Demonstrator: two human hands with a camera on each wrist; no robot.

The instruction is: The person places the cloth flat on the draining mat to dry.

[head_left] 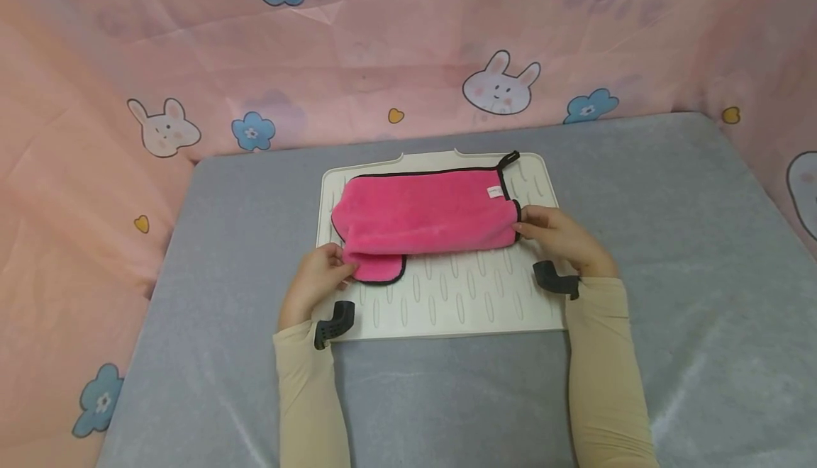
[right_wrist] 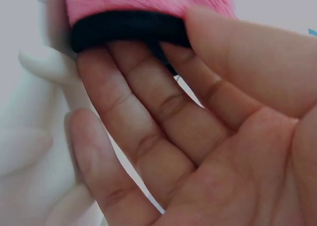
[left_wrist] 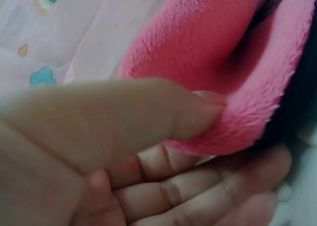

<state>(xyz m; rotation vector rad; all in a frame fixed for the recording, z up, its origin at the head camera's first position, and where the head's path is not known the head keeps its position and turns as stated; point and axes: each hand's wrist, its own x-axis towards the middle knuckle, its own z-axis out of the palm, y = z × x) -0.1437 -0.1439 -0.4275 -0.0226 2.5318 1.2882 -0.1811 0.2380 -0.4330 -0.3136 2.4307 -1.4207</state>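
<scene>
A fluffy pink towel (head_left: 428, 205) with black edging lies partly folded on a white ribbed mat (head_left: 447, 312). My left hand (head_left: 322, 273) pinches its lower left corner; in the left wrist view the thumb (left_wrist: 193, 112) lies on top of the pink pile, with the fingers (left_wrist: 198, 191) beneath. At the right end, my right hand (head_left: 562, 234) pinches the folded edge. Its thumb (right_wrist: 247, 57) presses from above in the right wrist view, and the fingertips go under the black border (right_wrist: 129, 28). Below the fold, a rounded corner flap (head_left: 379, 268) sticks out near my left hand.
The mat lies on a grey cloth-covered table (head_left: 670, 241). A pink curtain (head_left: 383, 42) printed with rabbits and flowers hangs behind and at the sides. A black hanging loop (head_left: 508, 160) rises from the towel's upper right corner. Black wrist mounts (head_left: 335, 322) sit at both sleeves.
</scene>
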